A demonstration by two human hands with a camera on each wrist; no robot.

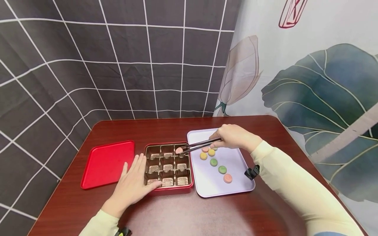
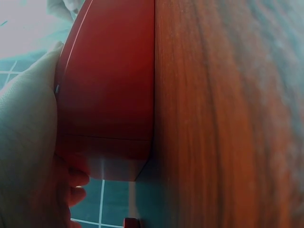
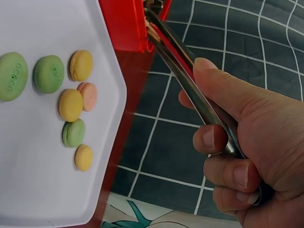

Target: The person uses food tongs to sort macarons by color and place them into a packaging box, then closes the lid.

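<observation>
My right hand (image 1: 233, 136) grips a pair of metal tongs (image 3: 187, 85), fingers curled round the handles. In the head view the tongs' tips are at a pink macaron (image 1: 179, 150) over the back right compartment of a red box (image 1: 192, 183) with a brown divided insert. Whether the macaron touches the insert, I cannot tell. My left hand (image 1: 133, 182) rests against the box's left and front edges, fingers straight and thumb spread along the front rim. From the left wrist, the box's red side (image 2: 109, 80) shows beside that hand.
A white tray (image 1: 206, 190) right of the box carries several macarons: green (image 1: 222, 169), yellow (image 1: 203, 156) and pink (image 1: 227, 178). The red lid (image 1: 103, 165) lies flat at the left. Dark gridded cloth (image 1: 133, 75) hangs behind the wooden table (image 1: 177, 216).
</observation>
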